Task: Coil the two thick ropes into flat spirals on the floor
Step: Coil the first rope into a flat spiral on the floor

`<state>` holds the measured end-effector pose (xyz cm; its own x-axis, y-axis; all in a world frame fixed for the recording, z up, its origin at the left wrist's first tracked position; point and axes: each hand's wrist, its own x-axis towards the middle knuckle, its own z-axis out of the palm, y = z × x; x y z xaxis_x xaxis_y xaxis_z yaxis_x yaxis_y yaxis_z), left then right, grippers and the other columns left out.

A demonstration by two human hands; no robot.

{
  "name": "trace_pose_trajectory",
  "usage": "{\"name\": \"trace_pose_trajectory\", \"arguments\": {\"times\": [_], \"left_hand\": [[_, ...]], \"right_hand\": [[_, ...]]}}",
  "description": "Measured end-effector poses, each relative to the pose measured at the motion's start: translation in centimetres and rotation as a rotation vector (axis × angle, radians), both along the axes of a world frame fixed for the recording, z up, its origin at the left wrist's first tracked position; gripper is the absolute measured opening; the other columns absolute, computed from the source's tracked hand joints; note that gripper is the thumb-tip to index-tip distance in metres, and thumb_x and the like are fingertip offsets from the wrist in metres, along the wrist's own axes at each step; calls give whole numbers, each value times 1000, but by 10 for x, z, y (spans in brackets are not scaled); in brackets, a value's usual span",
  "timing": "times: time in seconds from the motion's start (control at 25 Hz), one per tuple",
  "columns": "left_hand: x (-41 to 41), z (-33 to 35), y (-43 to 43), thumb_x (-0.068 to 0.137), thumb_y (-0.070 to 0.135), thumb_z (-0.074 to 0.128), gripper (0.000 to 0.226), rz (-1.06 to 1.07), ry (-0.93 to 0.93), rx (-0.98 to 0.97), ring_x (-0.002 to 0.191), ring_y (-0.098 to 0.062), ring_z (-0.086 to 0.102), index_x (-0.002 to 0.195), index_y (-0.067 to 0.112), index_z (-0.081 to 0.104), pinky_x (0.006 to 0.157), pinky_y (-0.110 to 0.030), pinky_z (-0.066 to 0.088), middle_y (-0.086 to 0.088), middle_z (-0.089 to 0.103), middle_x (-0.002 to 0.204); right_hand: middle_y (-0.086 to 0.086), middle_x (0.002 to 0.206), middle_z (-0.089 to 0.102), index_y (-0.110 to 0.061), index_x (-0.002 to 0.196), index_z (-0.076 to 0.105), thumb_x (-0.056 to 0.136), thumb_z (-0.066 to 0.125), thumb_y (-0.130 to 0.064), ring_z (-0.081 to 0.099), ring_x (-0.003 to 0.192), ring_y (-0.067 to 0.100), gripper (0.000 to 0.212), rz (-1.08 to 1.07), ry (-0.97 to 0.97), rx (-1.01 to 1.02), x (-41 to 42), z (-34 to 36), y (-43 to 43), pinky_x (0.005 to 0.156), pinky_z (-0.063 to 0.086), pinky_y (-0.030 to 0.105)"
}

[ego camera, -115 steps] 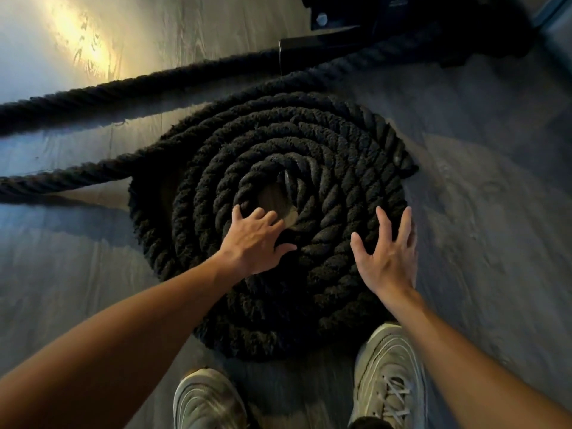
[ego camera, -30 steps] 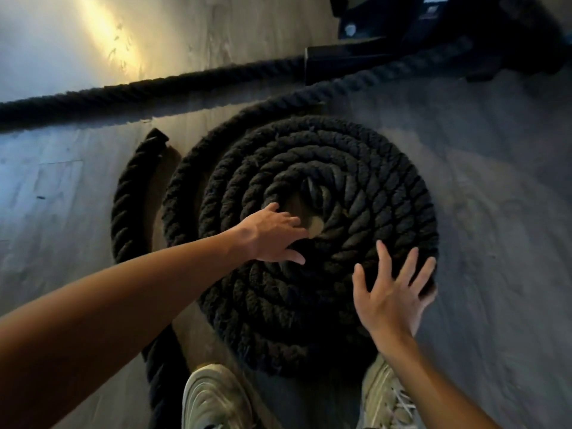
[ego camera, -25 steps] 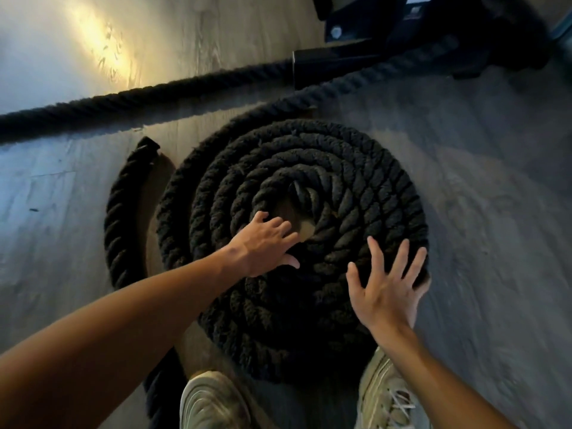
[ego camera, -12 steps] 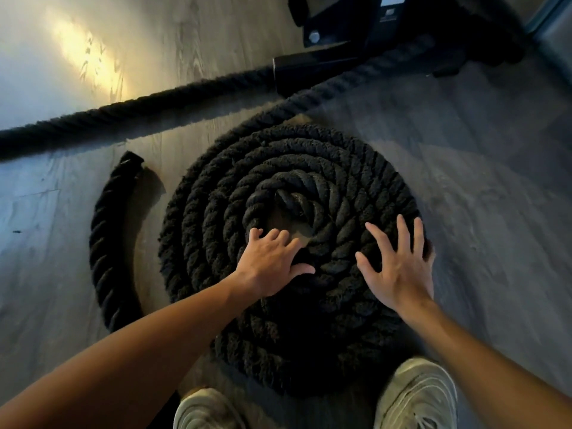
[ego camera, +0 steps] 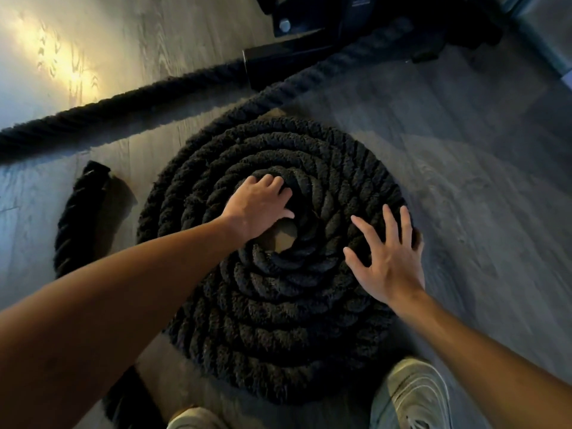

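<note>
2 hands on a black rope coil, wood-grain floor.

My left forearm hides part of the loose rope tail [ego camera: 79, 218]; the straight rope [ego camera: 123, 106] runs off-frame left. I see the coiled rope [ego camera: 278, 305], thick, twisted, fuzzy, lying as a flat spiral on the floor [ego camera: 479, 181]. Left hand [ego camera: 257, 209] curls loosely at its centre, clasping nothing; right hand [ego camera: 387, 261] rests flat, fingers spread.
</note>
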<state>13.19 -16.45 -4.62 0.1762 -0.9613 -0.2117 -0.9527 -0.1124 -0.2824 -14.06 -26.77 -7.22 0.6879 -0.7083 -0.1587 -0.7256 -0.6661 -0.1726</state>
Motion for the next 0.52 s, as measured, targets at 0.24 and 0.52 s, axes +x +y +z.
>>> {"name": "trace_pose_trajectory", "arguments": {"times": [0.24, 0.52], "left_hand": [[-6, 16, -17, 99, 63, 35, 69, 43, -18, 169, 128, -33, 42, 148, 15, 35, 95, -42, 43, -16, 44, 143], [-15, 23, -19, 99, 62, 36, 65, 124, -20, 270, 107, -31, 63, 131, 6, 49, 77, -36, 45, -11, 66, 113]], "right_hand": [[10, 165, 6, -48, 150, 20, 89, 29, -73, -9, 150, 34, 66, 22, -9, -5, 0, -3, -9, 114, 17, 64], [16, 164, 7, -40, 152, 28, 92, 27, -65, -2, 150, 39, 65, -150, -111, 84, -16, 6, 66, 114, 2, 67]]}}
